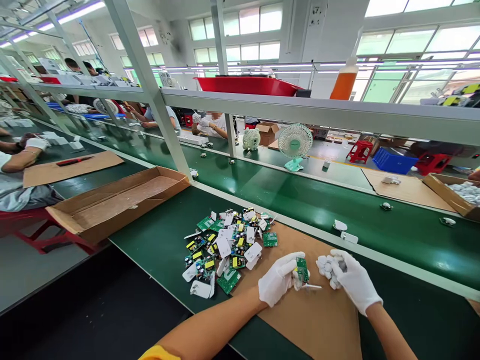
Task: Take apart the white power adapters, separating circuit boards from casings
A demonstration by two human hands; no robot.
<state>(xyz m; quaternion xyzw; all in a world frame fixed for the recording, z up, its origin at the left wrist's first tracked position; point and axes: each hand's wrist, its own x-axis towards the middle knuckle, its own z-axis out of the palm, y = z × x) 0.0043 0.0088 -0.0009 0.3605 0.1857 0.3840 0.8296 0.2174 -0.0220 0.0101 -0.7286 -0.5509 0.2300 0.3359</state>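
While the left hand (279,282) pinches a small green circuit board (302,269) by its edges, grip closed on it, the right hand (350,280) cups a cluster of white plastic pieces (325,266), fingers curled around them. Judged light, stiff and fragile, the board is best held by its rim, clear of its components. At 10 o'clock lies a pile of boards and white covers (228,250) on the green surface (161,240). Further toward 10 o'clock, a shallow cardboard box (112,202) looks nearly bare.

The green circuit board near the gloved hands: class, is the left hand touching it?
Touching. The head view shows the left hand with its fingers closed around the green circuit board.
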